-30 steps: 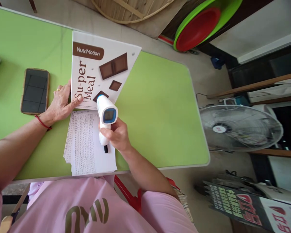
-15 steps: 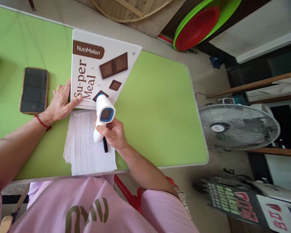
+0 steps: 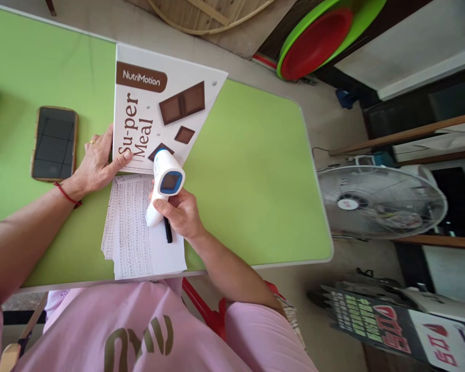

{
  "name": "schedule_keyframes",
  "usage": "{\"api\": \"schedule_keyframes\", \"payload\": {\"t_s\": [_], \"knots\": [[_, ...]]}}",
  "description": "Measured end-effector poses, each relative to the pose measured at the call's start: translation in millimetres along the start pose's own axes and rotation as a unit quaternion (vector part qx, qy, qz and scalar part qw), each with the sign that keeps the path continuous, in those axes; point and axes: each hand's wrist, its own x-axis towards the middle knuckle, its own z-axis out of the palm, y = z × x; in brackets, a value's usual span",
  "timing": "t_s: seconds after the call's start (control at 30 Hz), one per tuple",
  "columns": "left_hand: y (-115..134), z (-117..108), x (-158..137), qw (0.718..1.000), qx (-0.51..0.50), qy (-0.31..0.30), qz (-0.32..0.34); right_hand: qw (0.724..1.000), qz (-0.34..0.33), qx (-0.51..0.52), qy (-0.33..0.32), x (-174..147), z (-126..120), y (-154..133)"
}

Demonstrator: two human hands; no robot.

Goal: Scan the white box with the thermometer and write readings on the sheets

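Note:
My right hand [image 3: 182, 212] is wrapped around the handle of a white and blue infrared thermometer [image 3: 169, 168], its dark screen facing me. My left hand [image 3: 98, 160] grips the lower left edge of a white box [image 3: 170, 72] printed "NutriMotion Su-per Meal", thumb on the front and the other fingers along the side. The thermometer's far end is in front of the box's lower part; whether they touch, I cannot tell. Below lies a stack of handwritten paper sheets [image 3: 134, 237]. A black pen [image 3: 168, 230] rests on the sheets, partly hidden by my right hand.
A phone [image 3: 55, 144] in a tan-edged case lies left of my left hand on the green table [image 3: 263, 181]. Beyond the table's right edge stands a fan [image 3: 380, 202]. Green and red basins [image 3: 318, 44] are at the upper right, and a printed bag [image 3: 391, 325] at the lower right.
The thermometer's handle has tilted slightly to the left in my right hand. My left hand keeps its hold on the box.

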Motion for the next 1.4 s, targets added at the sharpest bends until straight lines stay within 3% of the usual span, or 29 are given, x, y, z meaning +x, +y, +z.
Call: {"api": "schedule_keyframes", "payload": {"t_s": [0.6, 0.8, 0.87, 0.93, 1.07, 1.2, 1.3, 1.4], "knots": [[-6.9, 7.8, -1.0, 0.999, -0.012, 0.038, -0.013, 0.999, -0.009, -0.032, -0.021, 0.2, -5.2, -5.7], [-4.8, 4.6, -1.7, 0.999, -0.016, 0.033, -0.011, 0.991, -0.069, -0.111, 0.023, -3.0, -38.7, -23.5], [-4.4, 3.5, -2.3, 0.999, -0.02, 0.029, -0.017, 0.978, -0.085, -0.19, 0.03, -5.1, -60.8, -34.0], [-5.4, 3.7, -2.5, 0.999, -0.019, 0.026, -0.02, 0.953, -0.077, -0.293, -0.006, -6.6, -83.3, -42.6], [-8.3, 6.8, -1.2, 1.0, 0.006, 0.026, 0.001, 0.871, -0.05, -0.489, -0.019, -4.1, -112.7, -41.8], [-8.4, 9.9, 0.4, 0.999, 0.037, 0.022, 0.006, 0.815, -0.013, -0.58, 0.004, 4.6, -119.6, -24.4], [-10.0, 12.1, -0.2, 0.999, 0.036, 0.028, 0.012, 0.8, -0.014, -0.6, -0.001, 6.9, -120.3, -18.1], [-13.5, 14.5, -1.0, 0.999, 0.036, 0.032, 0.013, 0.788, -0.065, -0.612, 0.025, 2.5, -114.5, -24.2]]}}
